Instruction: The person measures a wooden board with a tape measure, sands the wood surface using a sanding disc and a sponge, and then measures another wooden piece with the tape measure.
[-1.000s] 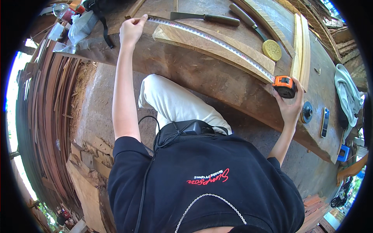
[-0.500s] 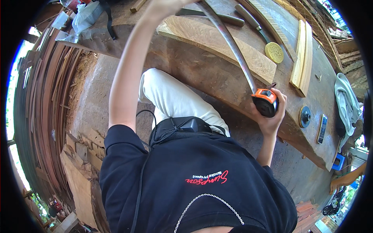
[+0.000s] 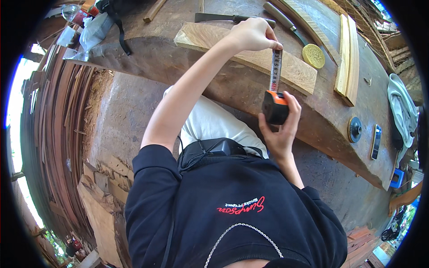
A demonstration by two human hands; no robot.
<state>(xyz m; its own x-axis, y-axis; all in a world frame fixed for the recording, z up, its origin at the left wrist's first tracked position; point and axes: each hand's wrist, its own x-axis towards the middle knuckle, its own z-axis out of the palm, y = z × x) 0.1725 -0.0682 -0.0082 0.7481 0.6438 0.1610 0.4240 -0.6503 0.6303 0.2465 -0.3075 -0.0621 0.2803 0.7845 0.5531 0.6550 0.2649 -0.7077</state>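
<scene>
My right hand [image 3: 286,127] is closed round an orange and black tape measure [image 3: 275,108], held over the near edge of the workbench. A short length of its blade [image 3: 275,71] runs out of the case, away from me. My left hand [image 3: 254,35] reaches across from the left and pinches the blade's free end between thumb and fingers. Behind the blade lies a light wooden board [image 3: 295,73] on the bench, its grain showing. Whether the blade touches the board I cannot tell. A dark chisel-like blade with a handle [image 3: 214,18] lies just beyond my left hand.
On the workbench [image 3: 330,102] lie a wooden-handled tool [image 3: 280,17], a round yellow disc [image 3: 313,56], pale wood strips [image 3: 346,62], a dark wheel [image 3: 355,129] and a phone [image 3: 376,142]. A grey cloth [image 3: 402,111] hangs at the right. Stacked planks [image 3: 49,147] stand at the left.
The tape's blade has gone from a long stretch to a short one. My left hand came back toward the right and nearer me; my right hand moved left with the case.
</scene>
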